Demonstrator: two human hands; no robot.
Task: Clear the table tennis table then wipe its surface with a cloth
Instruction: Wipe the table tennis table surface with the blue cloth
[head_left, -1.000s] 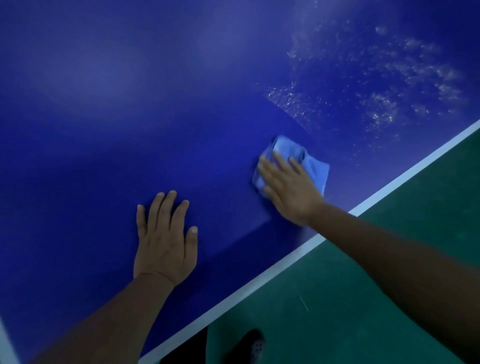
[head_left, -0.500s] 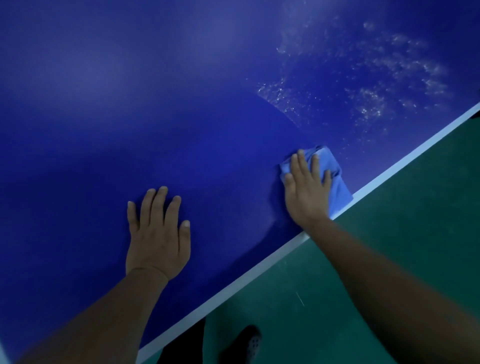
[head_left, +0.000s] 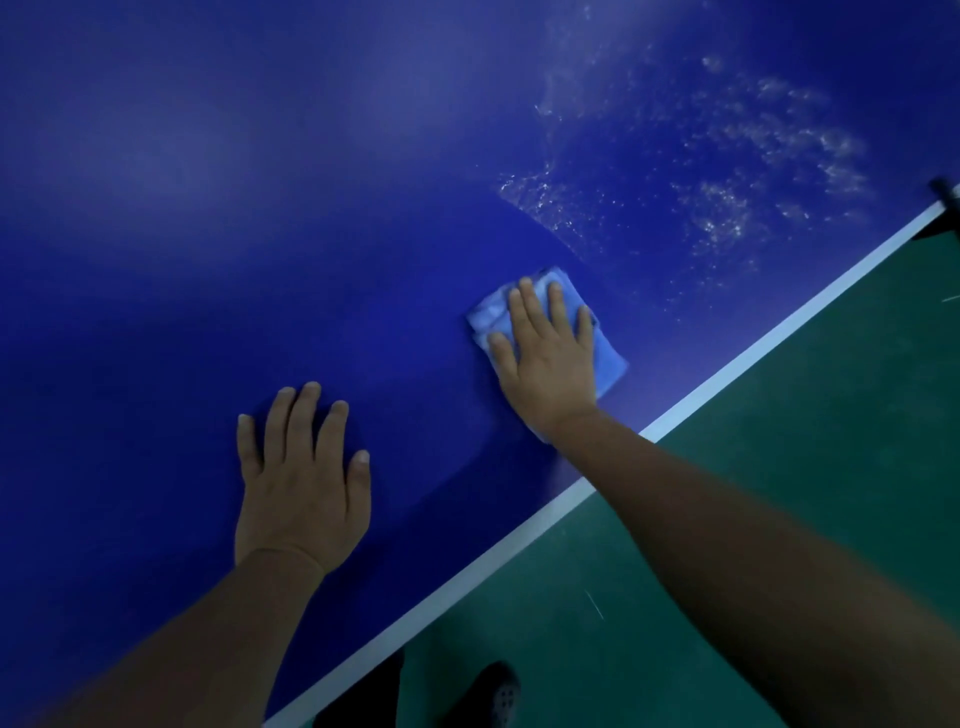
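Observation:
The blue table tennis table (head_left: 260, 260) fills most of the view. A folded light-blue cloth (head_left: 605, 353) lies on it near the white edge line. My right hand (head_left: 548, 358) presses flat on the cloth with straight, spread fingers and covers its middle. My left hand (head_left: 298, 483) rests flat on the bare table surface to the left, fingers straight, holding nothing. A patch of whitish droplets or dust (head_left: 727, 171) speckles the surface beyond the cloth, at the upper right.
The table's white edge line (head_left: 519, 545) runs diagonally from lower left to upper right. Beyond it lies green floor (head_left: 779, 467). A dark shoe (head_left: 493, 696) shows at the bottom. A dark fitting (head_left: 943, 200) sits at the table edge on the far right.
My right hand slid the cloth toward the edge line, then back inward and left. My left hand has stayed flat in place.

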